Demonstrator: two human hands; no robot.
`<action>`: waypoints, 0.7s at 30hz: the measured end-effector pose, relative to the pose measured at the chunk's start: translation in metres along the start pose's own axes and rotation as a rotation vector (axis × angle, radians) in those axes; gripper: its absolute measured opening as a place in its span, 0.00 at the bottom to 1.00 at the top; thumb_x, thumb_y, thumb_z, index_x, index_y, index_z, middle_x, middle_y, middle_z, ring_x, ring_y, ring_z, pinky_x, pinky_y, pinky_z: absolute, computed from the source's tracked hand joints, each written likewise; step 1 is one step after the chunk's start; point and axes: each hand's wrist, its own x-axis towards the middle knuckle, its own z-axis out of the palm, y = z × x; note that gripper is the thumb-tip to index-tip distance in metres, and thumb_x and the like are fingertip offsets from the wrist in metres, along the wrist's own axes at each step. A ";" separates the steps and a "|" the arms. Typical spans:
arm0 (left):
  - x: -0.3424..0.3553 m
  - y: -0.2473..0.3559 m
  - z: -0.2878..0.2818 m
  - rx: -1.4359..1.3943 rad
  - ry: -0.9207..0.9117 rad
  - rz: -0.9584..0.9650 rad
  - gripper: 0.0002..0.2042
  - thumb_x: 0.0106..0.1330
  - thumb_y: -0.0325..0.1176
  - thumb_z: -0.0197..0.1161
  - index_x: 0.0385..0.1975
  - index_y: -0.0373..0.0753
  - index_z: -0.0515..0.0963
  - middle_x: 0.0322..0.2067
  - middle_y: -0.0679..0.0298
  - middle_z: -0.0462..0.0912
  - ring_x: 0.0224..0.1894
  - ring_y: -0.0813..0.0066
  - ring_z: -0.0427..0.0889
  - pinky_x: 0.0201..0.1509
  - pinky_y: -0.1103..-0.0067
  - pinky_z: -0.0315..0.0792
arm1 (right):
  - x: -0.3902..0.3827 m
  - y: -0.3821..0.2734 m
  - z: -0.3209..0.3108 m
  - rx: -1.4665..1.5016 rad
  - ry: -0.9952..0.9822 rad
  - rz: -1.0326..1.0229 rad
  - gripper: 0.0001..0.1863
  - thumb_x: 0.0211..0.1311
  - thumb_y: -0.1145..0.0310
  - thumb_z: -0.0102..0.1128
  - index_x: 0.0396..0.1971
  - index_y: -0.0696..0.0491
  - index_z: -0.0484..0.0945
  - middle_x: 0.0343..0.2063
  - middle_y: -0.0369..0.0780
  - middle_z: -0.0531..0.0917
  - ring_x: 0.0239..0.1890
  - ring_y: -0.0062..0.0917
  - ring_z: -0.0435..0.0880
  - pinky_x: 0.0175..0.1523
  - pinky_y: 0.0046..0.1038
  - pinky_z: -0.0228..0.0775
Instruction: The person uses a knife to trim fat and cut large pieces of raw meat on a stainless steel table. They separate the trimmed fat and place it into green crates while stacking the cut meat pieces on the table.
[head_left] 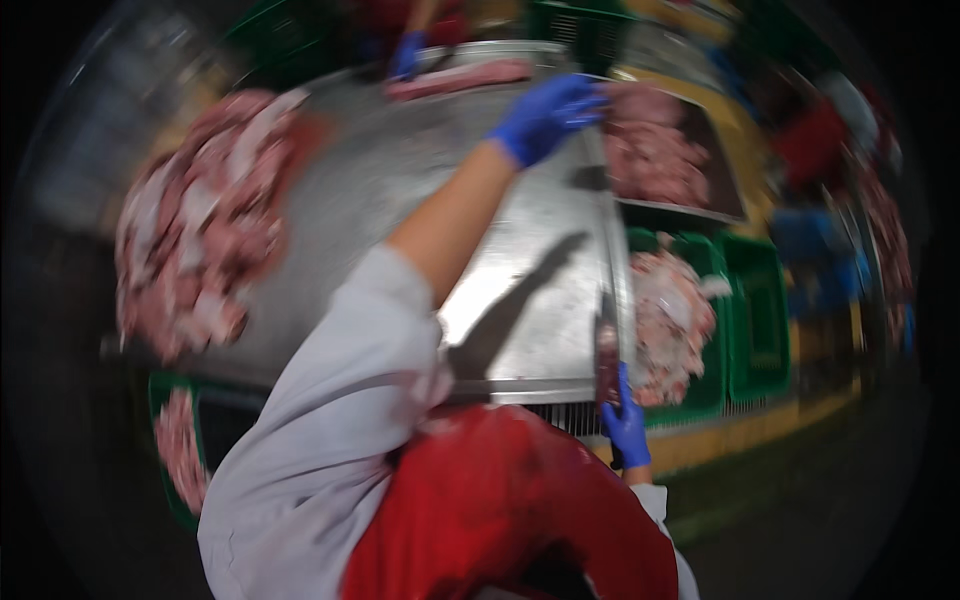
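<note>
OK so your left hand (548,118), in a blue glove, is up around 1 o'clock, right by the near corner of a shallow tray (722,160). That tray's got a mound of pink meat (655,150) in it, soft and lumpy. Your fingers there point toward it, but it's too blurry to tell if they're touching the rim or how far apart they are.

Down at 4-5 o'clock, your right hand (628,428), same blue glove, has its fingers closed on a slim, dark reddish knife-shaped tool (607,365) pointing up to 12, along the bench edge.

Out at 3 o'clock there's a green plastic crate (712,372) heaped with pale, fatty-looking scraps (668,325), and a second green crate (757,320) sits just beyond it. Over at 8 o'clock another green crate (160,388) has long pink strips (180,450) in it.

The bench (370,180) itself is smooth, shiny metal with a raised lip on your right. A big pile of meat slabs (205,225) sits at 10 o'clock, pink with whitish streaks, wet-looking. Near 12, a long meat strip (458,78) lies beside another person's blue-gloved hand (408,55).
</note>
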 end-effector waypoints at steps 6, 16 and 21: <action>-0.125 -0.011 -0.070 0.767 0.097 -0.257 0.29 0.61 0.52 0.66 0.55 0.37 0.76 0.54 0.49 0.78 0.56 0.50 0.77 0.63 0.65 0.69 | 0.056 -0.034 0.048 0.189 -0.060 0.165 0.41 0.62 0.78 0.51 0.75 0.44 0.49 0.24 0.32 0.74 0.21 0.15 0.70 0.27 0.18 0.67; -0.684 0.055 -0.418 1.407 1.176 -1.698 0.36 0.53 0.57 0.68 0.58 0.37 0.75 0.58 0.49 0.76 0.59 0.54 0.78 0.59 0.63 0.73 | 0.084 -0.118 0.139 -0.035 -0.426 0.100 0.42 0.64 0.79 0.49 0.76 0.41 0.46 0.21 0.29 0.71 0.20 0.13 0.67 0.24 0.19 0.64; -0.685 0.080 -0.484 1.110 1.310 -1.730 0.53 0.44 0.69 0.68 0.66 0.35 0.66 0.67 0.49 0.66 0.70 0.56 0.65 0.70 0.61 0.64 | 0.075 -0.155 0.150 -0.147 -0.322 0.203 0.41 0.64 0.79 0.49 0.76 0.41 0.47 0.23 0.35 0.77 0.20 0.16 0.72 0.25 0.22 0.69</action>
